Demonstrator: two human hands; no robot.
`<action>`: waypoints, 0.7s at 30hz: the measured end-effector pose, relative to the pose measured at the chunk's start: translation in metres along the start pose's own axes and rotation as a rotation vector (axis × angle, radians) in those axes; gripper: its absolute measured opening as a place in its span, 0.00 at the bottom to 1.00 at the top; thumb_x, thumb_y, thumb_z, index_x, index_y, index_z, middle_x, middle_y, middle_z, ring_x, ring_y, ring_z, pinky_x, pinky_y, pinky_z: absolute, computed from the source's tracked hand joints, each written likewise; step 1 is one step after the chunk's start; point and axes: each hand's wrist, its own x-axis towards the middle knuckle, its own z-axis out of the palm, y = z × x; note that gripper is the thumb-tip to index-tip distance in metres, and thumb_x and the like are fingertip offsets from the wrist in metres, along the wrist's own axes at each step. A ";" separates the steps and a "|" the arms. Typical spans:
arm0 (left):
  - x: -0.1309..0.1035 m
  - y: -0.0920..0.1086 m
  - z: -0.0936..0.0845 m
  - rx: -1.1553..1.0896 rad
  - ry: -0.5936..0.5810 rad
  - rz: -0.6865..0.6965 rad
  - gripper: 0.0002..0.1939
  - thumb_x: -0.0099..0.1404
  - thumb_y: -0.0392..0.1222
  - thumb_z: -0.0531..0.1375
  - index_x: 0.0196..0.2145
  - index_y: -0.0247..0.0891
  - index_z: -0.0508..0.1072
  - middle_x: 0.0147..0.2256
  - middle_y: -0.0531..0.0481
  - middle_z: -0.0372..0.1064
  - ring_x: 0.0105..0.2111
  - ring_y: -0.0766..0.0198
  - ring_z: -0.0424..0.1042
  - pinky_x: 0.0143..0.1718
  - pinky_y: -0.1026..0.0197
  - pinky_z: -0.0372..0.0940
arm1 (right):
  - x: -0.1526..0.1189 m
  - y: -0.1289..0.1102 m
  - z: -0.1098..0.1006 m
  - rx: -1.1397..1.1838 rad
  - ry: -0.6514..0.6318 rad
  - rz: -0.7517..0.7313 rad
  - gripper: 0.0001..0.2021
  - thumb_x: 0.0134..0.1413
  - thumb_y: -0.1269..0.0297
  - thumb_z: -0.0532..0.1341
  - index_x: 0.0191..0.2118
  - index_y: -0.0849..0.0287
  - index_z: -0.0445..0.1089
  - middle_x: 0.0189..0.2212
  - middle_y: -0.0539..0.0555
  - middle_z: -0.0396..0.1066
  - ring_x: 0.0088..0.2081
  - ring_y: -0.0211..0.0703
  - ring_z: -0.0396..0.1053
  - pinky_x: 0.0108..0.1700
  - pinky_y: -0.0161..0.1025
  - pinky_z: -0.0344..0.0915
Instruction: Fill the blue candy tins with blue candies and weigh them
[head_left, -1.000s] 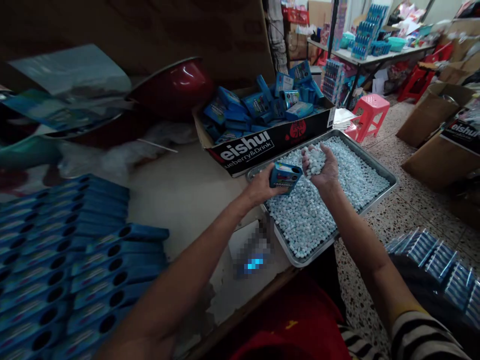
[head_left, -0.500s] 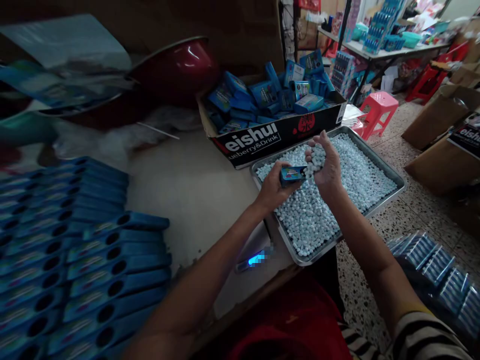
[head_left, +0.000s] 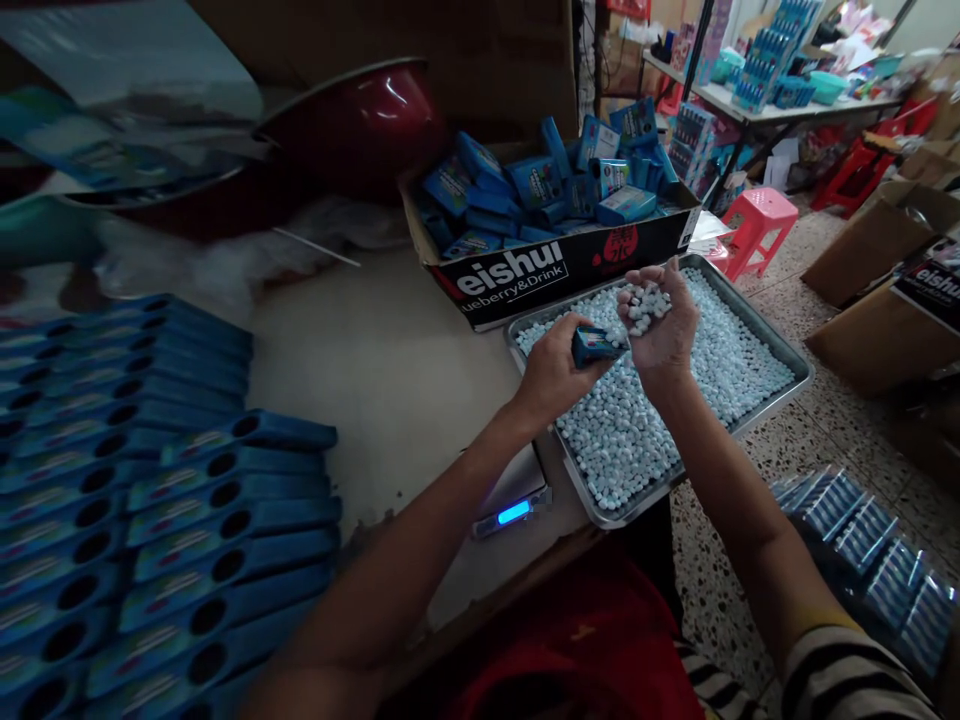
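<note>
Gripped in my left hand (head_left: 551, 375) is a small blue box (head_left: 594, 346), its end pointing toward my right palm. My right hand (head_left: 671, 338) lies palm up and cupped, holding a small heap of white pellets (head_left: 648, 306) beside the box's end. Both hands hover over a metal tray (head_left: 611, 520) spread with many more of these white and pale-blue pellets (head_left: 622, 440). Under my left forearm sits a flat scale (head_left: 517, 480) with a lit blue display, its digits unreadable.
Rows of blue boxes (head_left: 225, 495) with dark round holes stand at left. Behind the tray, a black-printed carton (head_left: 517, 280) holds loose blue boxes. A red bowl (head_left: 360, 120) is at the back; a pink stool (head_left: 761, 225) and wrapped packs (head_left: 862, 550) are on the right.
My right hand has turned further palm up and spread, showing the pellets in it. The blue box has tilted and shifted slightly right with my left hand.
</note>
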 end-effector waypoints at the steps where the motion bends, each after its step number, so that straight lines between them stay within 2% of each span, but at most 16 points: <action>1: 0.000 0.001 -0.001 0.015 0.002 0.003 0.20 0.59 0.41 0.75 0.47 0.42 0.74 0.42 0.48 0.79 0.46 0.49 0.79 0.53 0.49 0.72 | 0.000 0.000 0.000 -0.024 -0.014 0.000 0.29 0.66 0.30 0.60 0.53 0.50 0.76 0.43 0.57 0.75 0.47 0.51 0.79 0.44 0.47 0.79; 5: 0.002 0.005 -0.003 0.050 -0.008 -0.009 0.21 0.57 0.39 0.76 0.45 0.42 0.74 0.43 0.48 0.79 0.46 0.47 0.79 0.53 0.49 0.71 | -0.003 0.000 0.002 -0.058 -0.045 0.007 0.28 0.68 0.32 0.62 0.60 0.47 0.75 0.48 0.57 0.77 0.52 0.53 0.80 0.47 0.47 0.81; 13: -0.003 0.004 0.001 -0.002 -0.002 -0.084 0.23 0.54 0.36 0.75 0.46 0.43 0.73 0.43 0.49 0.78 0.45 0.48 0.78 0.50 0.50 0.70 | -0.026 -0.013 0.013 -0.161 -0.067 -0.010 0.31 0.69 0.30 0.59 0.63 0.46 0.75 0.53 0.58 0.78 0.59 0.59 0.78 0.56 0.55 0.79; 16: -0.003 0.005 0.004 0.004 0.040 -0.030 0.21 0.56 0.34 0.73 0.45 0.43 0.73 0.45 0.49 0.78 0.47 0.48 0.78 0.53 0.49 0.71 | -0.032 -0.016 0.017 -0.261 -0.132 -0.104 0.36 0.69 0.25 0.51 0.59 0.48 0.77 0.58 0.59 0.77 0.61 0.60 0.77 0.56 0.55 0.78; 18: -0.002 0.005 0.005 0.060 0.075 0.031 0.20 0.56 0.32 0.72 0.44 0.44 0.73 0.47 0.47 0.78 0.50 0.46 0.77 0.56 0.47 0.70 | -0.032 -0.017 0.014 -0.335 -0.196 -0.170 0.41 0.71 0.23 0.41 0.59 0.47 0.77 0.64 0.58 0.74 0.66 0.60 0.73 0.59 0.57 0.76; 20: 0.000 0.003 0.002 0.121 0.097 0.063 0.21 0.55 0.30 0.72 0.44 0.44 0.73 0.47 0.46 0.78 0.53 0.44 0.77 0.58 0.45 0.70 | -0.026 -0.015 0.002 -0.388 -0.252 -0.191 0.45 0.73 0.27 0.32 0.60 0.45 0.77 0.68 0.54 0.71 0.71 0.58 0.69 0.64 0.60 0.73; 21: 0.001 0.002 0.000 0.132 0.104 0.061 0.21 0.54 0.30 0.72 0.43 0.44 0.74 0.47 0.46 0.78 0.53 0.43 0.77 0.59 0.44 0.69 | -0.023 -0.013 -0.008 -0.420 -0.271 -0.179 0.44 0.75 0.29 0.31 0.62 0.44 0.77 0.70 0.53 0.70 0.72 0.57 0.68 0.65 0.61 0.71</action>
